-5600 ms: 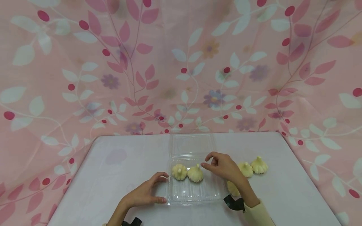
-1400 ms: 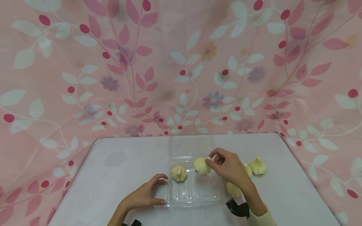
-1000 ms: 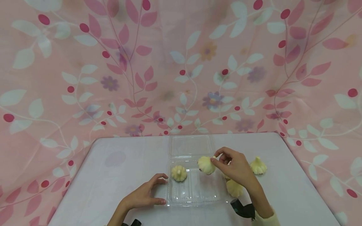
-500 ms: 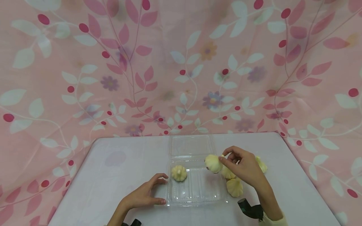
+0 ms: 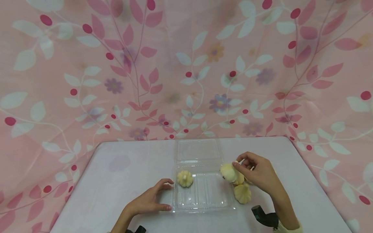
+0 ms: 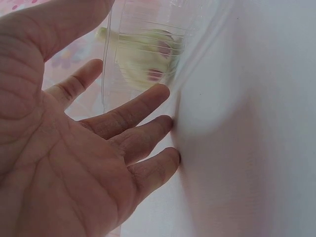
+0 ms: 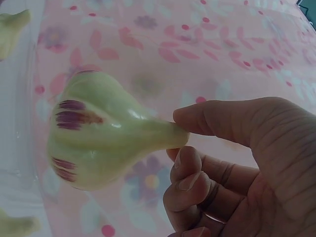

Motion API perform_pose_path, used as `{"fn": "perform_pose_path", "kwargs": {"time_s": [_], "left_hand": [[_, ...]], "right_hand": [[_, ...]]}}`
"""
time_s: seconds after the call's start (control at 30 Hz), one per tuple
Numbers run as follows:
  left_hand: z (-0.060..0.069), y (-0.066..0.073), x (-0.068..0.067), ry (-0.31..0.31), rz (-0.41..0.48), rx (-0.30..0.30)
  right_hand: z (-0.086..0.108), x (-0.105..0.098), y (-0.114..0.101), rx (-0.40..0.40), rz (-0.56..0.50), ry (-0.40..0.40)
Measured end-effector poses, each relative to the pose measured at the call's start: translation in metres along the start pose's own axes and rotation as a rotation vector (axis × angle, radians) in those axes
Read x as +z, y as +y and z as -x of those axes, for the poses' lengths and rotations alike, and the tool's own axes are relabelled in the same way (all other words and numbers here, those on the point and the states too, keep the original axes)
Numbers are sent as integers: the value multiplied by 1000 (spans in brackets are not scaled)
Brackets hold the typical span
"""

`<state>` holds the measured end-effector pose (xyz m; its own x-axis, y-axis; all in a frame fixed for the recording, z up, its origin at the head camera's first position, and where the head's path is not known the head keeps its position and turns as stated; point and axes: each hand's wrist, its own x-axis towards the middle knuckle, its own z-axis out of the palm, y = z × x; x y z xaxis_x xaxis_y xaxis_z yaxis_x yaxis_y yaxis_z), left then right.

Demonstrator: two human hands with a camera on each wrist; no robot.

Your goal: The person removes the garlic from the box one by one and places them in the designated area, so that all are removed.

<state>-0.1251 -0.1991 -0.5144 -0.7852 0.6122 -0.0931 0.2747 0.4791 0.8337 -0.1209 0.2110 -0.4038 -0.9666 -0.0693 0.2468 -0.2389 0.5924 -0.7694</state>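
Observation:
My right hand (image 5: 257, 170) pinches a garlic bulb (image 5: 228, 172) by its stem, over the right edge of a clear plastic box (image 5: 204, 208). The right wrist view shows this bulb (image 7: 94, 131) close up, pale with purple streaks, its stem between thumb and fingers. My left hand (image 5: 148, 199) lies at the box's left side, its thumb and fingers spread and relaxed. In the left wrist view the fingertips (image 6: 160, 94) are beside the box wall. One garlic bulb (image 5: 185, 178) sits in the box's left part.
The box's lid (image 5: 198, 150) lies opened toward the back of the white table (image 5: 125, 168). Right of the box, another garlic bulb (image 5: 242, 193) lies on the table, with one more partly hidden behind the held bulb. A pink floral cloth (image 5: 186, 64) hangs behind.
My right hand took the second garlic bulb by its stem, lifted it from the box and carried it right to the box's right edge. My left hand has stayed in place.

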Motion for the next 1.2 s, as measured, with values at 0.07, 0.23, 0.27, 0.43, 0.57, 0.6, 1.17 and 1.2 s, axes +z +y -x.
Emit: {"fn": "perform_pose_path", "kwargs": {"time_s": [0.07, 0.23, 0.27, 0.43, 0.57, 0.6, 1.17, 1.2], "left_hand": [[0, -1, 0, 1, -5, 2], [1, -3, 0, 1, -11, -1], [1, -3, 0, 1, -10, -2], [1, -2, 0, 0, -4, -1], [1, -1, 0, -1, -1, -1], [1, -1, 0, -1, -1, -3], [0, -2, 1, 8, -18, 0], [0, -2, 1, 9, -21, 1]], "right_hand": [[1, -2, 1, 9, 2, -1], [2, -6, 6, 6, 23, 10], [3, -7, 7, 6, 29, 14], [5, -12, 11, 9, 40, 26], [7, -17, 14, 18, 44, 27], [8, -18, 14, 20, 45, 26], [14, -30, 25, 56, 102, 39], [15, -31, 25, 59, 105, 37]]}}
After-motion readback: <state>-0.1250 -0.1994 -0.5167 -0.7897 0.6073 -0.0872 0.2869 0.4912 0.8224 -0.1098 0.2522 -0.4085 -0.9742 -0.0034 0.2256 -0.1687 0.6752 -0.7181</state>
